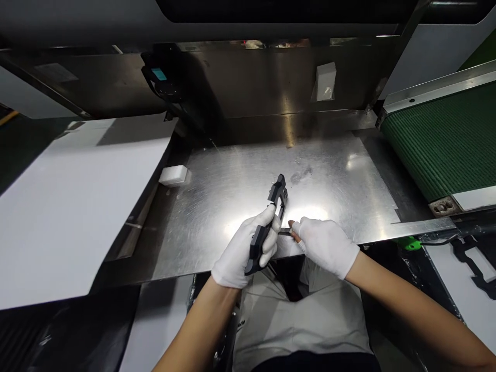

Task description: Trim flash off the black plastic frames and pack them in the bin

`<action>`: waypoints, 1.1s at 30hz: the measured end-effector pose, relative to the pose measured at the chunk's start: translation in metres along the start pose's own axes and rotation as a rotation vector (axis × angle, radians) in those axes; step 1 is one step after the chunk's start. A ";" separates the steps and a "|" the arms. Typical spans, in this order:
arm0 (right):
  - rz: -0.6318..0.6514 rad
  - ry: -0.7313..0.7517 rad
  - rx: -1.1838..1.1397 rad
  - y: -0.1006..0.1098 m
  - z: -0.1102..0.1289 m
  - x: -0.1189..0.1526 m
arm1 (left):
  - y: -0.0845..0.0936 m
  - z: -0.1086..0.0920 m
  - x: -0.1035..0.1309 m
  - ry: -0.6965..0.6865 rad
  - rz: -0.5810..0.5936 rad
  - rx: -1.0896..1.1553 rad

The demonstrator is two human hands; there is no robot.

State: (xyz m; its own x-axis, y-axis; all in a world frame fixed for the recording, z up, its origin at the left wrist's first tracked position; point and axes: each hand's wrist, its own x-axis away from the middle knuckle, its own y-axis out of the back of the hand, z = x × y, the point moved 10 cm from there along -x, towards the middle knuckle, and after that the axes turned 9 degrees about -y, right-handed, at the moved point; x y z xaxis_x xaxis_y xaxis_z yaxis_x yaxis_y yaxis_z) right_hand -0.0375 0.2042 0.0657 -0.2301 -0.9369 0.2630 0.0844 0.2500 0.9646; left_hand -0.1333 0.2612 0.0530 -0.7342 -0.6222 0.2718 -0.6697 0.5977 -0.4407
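My left hand (248,243), in a white glove, is closed around a black plastic frame part (277,189). The part is tilted on edge, its far end pointing away from me over the metal table, and my fingers cover its middle. To the right of it, my right hand (323,240) wears a white glove with bare thumb and fingertip showing. It pinches a thin, dark, blade-like tool (285,231) that reaches toward the frame part. Whether the tool's tip touches the part cannot be made out.
The shiny metal table (217,201) carries a white block (173,175) at its left. White sheet (85,196) lies further left. A green conveyor belt (449,139) runs at the right, with another black frame part (475,266) below. A metal panel (256,82) rises behind.
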 end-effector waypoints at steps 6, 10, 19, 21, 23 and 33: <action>-0.163 -0.152 -0.015 0.019 -0.020 0.003 | -0.001 0.000 0.002 0.025 -0.007 0.020; -0.170 -0.213 -0.090 0.011 -0.038 0.004 | 0.009 -0.005 0.006 -0.015 -0.042 0.140; -0.256 -0.074 -0.929 0.011 -0.026 -0.003 | 0.029 -0.018 0.053 -0.265 -0.016 0.683; -0.098 0.051 -1.368 0.000 0.002 0.000 | 0.026 -0.015 0.061 -0.339 -0.034 0.772; 0.103 0.138 -1.773 -0.012 0.031 0.003 | 0.024 -0.008 0.066 -0.399 -0.092 0.817; 0.195 0.025 -2.071 -0.041 0.043 0.020 | 0.046 0.022 0.080 -0.445 -0.429 0.644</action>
State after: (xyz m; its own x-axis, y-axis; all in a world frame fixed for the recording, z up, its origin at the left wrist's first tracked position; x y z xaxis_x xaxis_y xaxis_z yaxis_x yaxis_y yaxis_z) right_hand -0.0875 0.1853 0.0322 -0.0770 -0.9449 0.3181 0.8227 -0.2405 -0.5151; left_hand -0.2207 0.2277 0.0353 -0.2336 -0.9459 0.2251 -0.5857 -0.0479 -0.8091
